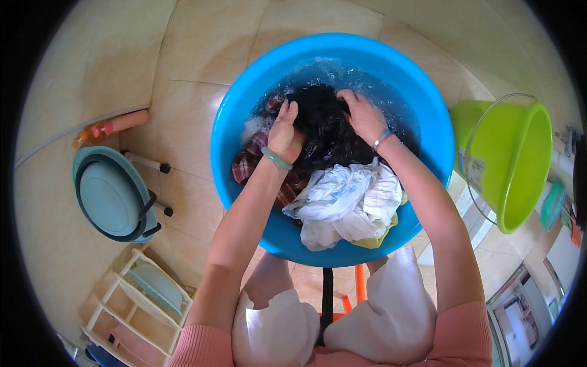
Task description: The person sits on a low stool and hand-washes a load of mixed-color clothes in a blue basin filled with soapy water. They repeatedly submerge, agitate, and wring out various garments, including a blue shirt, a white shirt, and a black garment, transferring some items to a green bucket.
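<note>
A large blue basin (pixel 222 110) of sudsy water holds several pieces of wet laundry. Both hands are in it, at either side of a bunched black garment (pixel 321 128); its exact kind is not clear. My left hand (pixel 286 131), with a green bangle at the wrist, grips the garment's left edge, fingers partly hidden. On the other side, my right hand (pixel 365 117) has its fingers closed round the upper right part of the cloth. A dark red plaid cloth (pixel 244 165) lies half under water at the left. White cloth (pixel 342 192) is heaped at the near rim, over a yellow piece (pixel 378 237).
A lime-green bucket (pixel 516 165) with a wire handle stands right of the basin. To the left are a blue-green folding basin (pixel 110 199), bottles (pixel 113 127) by the wall and a cream rack (pixel 131 306). My knees flank the basin's near side.
</note>
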Motion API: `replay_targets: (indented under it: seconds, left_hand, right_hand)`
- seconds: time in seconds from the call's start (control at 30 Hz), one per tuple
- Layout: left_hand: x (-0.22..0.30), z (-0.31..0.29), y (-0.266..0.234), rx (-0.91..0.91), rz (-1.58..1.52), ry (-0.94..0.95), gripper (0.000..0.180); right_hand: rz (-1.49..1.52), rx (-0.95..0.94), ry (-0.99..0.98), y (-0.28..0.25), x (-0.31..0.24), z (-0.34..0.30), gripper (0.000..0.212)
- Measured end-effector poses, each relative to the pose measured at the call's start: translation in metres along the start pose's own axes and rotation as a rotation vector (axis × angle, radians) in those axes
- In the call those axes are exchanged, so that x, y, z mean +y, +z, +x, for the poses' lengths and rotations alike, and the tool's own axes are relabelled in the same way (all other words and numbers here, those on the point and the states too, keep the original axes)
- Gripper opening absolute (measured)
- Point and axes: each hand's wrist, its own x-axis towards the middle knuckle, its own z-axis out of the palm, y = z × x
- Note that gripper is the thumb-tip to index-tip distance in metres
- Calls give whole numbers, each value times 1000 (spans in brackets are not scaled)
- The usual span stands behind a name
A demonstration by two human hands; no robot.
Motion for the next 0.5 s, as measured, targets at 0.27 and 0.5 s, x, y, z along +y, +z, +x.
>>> replay_targets:
  seconds: [0.27, 0.5]
  left_hand:
    - [-11, 18, 5, -174, 37, -52, 43]
    - [6, -30, 26, -432, -160, -243, 33]
  right_hand:
    - [234, 230, -210, 3, -35, 5, 20]
    - [144, 186, -645, -21, -145, -85, 17]
